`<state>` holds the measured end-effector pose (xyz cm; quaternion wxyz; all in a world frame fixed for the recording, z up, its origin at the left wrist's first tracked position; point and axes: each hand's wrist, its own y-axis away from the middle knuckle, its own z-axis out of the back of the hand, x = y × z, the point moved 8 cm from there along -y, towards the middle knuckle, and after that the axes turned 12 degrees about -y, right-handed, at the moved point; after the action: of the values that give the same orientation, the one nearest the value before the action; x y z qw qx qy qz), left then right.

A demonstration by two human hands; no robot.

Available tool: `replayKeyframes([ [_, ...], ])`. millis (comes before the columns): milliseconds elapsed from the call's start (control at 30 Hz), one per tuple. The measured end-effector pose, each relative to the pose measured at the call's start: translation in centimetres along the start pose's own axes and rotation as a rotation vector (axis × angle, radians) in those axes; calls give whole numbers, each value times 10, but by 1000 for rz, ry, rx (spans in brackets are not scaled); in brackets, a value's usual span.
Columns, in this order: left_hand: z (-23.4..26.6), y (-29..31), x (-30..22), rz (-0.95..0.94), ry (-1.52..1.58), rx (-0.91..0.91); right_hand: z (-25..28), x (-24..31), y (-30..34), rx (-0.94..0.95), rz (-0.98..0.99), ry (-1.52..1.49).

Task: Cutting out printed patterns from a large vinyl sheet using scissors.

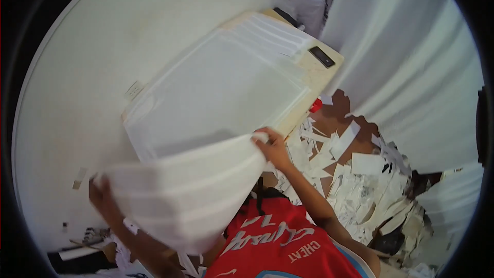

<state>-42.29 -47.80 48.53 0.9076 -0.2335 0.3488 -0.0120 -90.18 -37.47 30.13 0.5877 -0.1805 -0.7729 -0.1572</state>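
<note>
A white cloth (188, 190) with faint pale bands hangs in a sagging curve between my two hands, in front of the table's near edge. My right hand (272, 149) pinches its upper right corner, fingers closed. At the upper left corner, my left hand (100, 190) is closed on the cloth, a little blurred. Beyond them, a wide white sheet (221, 87) lies flat over most of the table. Another banded white piece (272, 33) lies at the table's far end.
A black phone (322, 56) rests on the bare far right corner of the table (327, 72). White scraps (345, 139) litter the brown floor at right. A white curtain (406, 51) hangs there, and a wall with an outlet (134, 90) borders the left.
</note>
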Motion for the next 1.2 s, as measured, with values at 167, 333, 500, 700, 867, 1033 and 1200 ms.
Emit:
replayKeyframes([
  [167, -234, -109, -132, -225, 216, 328, 130, 30, -87, -334, 263, -58],
  [333, -440, -186, -203, -372, 467, 373, 219, 40, -204, -433, 356, -44],
  [500, -626, -219, -315, -365, 267, 392, 340, 43, -337, -588, 340, 114],
  [700, -824, -291, -374, -446, 1, 429, 418, 35, -491, -658, 275, 279],
  [867, -938, -314, -387, -495, -206, 418, 458, 10, -565, -599, 155, 407],
  [1033, -1006, -329, -385, -492, -233, 353, 475, -31, -583, -355, -80, 156],
  [1200, -1054, -316, -394, -417, -253, 427, 469, -21, -580, -361, -150, 198],
])
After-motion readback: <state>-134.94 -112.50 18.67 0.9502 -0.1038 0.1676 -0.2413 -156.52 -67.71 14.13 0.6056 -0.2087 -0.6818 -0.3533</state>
